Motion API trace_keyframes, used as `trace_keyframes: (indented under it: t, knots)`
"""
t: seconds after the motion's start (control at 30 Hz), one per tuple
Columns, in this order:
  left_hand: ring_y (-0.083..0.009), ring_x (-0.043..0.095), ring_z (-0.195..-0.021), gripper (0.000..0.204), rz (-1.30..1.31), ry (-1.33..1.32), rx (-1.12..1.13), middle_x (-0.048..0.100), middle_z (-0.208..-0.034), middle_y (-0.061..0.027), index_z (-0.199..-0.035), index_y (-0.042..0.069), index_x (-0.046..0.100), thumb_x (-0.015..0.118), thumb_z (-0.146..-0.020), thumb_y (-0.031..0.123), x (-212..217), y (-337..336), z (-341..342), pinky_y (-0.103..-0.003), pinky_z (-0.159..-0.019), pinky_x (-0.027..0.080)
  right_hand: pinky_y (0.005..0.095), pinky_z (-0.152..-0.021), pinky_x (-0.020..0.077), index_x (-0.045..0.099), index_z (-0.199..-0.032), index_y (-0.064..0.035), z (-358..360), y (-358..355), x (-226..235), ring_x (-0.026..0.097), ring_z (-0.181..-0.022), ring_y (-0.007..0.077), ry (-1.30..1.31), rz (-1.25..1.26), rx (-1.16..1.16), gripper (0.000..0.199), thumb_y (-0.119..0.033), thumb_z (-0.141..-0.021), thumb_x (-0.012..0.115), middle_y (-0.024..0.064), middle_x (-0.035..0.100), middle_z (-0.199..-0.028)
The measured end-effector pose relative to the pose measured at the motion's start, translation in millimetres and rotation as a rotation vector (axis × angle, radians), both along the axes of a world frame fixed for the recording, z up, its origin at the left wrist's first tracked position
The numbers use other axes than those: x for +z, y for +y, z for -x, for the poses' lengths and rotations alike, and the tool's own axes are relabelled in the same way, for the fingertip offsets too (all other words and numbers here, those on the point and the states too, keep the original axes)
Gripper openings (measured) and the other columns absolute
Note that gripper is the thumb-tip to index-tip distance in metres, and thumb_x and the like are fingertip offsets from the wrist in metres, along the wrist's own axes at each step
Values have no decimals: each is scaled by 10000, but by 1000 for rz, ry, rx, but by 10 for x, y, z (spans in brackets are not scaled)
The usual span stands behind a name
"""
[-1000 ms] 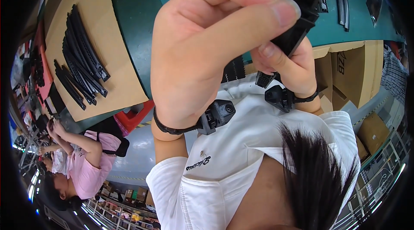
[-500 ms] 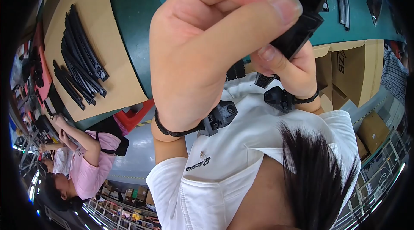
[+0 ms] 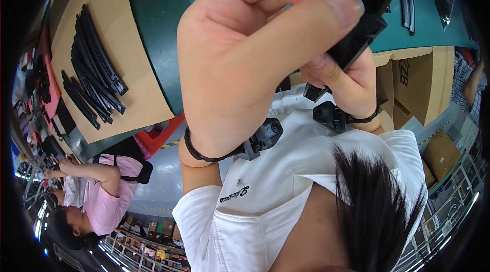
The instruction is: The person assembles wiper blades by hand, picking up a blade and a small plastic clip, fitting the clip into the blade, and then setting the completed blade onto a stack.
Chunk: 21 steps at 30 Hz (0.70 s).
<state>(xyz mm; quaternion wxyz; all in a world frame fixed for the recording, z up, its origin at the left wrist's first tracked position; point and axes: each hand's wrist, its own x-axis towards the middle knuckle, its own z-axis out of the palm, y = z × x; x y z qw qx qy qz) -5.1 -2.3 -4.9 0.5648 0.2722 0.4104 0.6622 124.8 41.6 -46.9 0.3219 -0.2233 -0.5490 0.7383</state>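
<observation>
Close to the camera, a long black plastic part [image 3: 356,43] with a stepped edge is held up between both hands. My left hand [image 3: 229,63] pinches its upper portion, thumb pressed flat on its face and fingers curled behind. Below and farther off, my right hand [image 3: 354,85] grips the lower end with its thumb on the near side. The part's top runs past the upper picture edge, and my left hand hides some of it. A toothed black piece [image 3: 315,92] shows beside the right hand; whether it belongs to the held part I cannot tell.
Several curved black strips [image 3: 94,57] lie on a cardboard sheet [image 3: 145,93] at left, on the green table [image 3: 153,11]. Grey strips [image 3: 407,9] lie at far right. An open cardboard box [image 3: 434,88] stands right. A pink-shirted person [image 3: 104,200] works lower left, near a red stool [image 3: 159,138].
The black part and both hands have shifted slightly right. The pink-shirted person's arm has lowered, and another person's arm has come into view at the far right edge.
</observation>
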Motion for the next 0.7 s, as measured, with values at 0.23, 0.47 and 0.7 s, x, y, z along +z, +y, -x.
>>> trace_keyframes:
  t: [0.23, 0.47, 0.7]
  knots:
    - [-143, 528, -688, 135, 4, -1, 16, 560, -866, -116, -857, -24, 518, 515, -774, 83, 3, -9, -38, -248, -631, 415, 199, -627, 389, 400, -1095, -1, 2, 20, -32, 478, -682, 89, -39, -198, -49, 366, -48, -766, 551, 27, 516, -776]
    - [-130, 530, -649, 137, 15, 6, 45, 564, -850, -102, -871, -26, 516, 520, -774, 70, -6, 21, -103, -233, -591, 424, 198, -614, 395, 405, -1081, 0, 15, 12, -35, 487, -664, 93, -69, -389, -86, 352, -45, -764, 551, 32, 524, -766]
    - [-118, 533, -610, 142, 13, 6, 61, 568, -833, -88, -886, -28, 513, 526, -773, 58, -37, 93, -203, -218, -552, 432, 169, -502, 343, 402, -1063, -14, -27, -23, 23, 421, -565, 54, 38, 196, 33, 303, -53, -787, 523, 6, 481, -706]
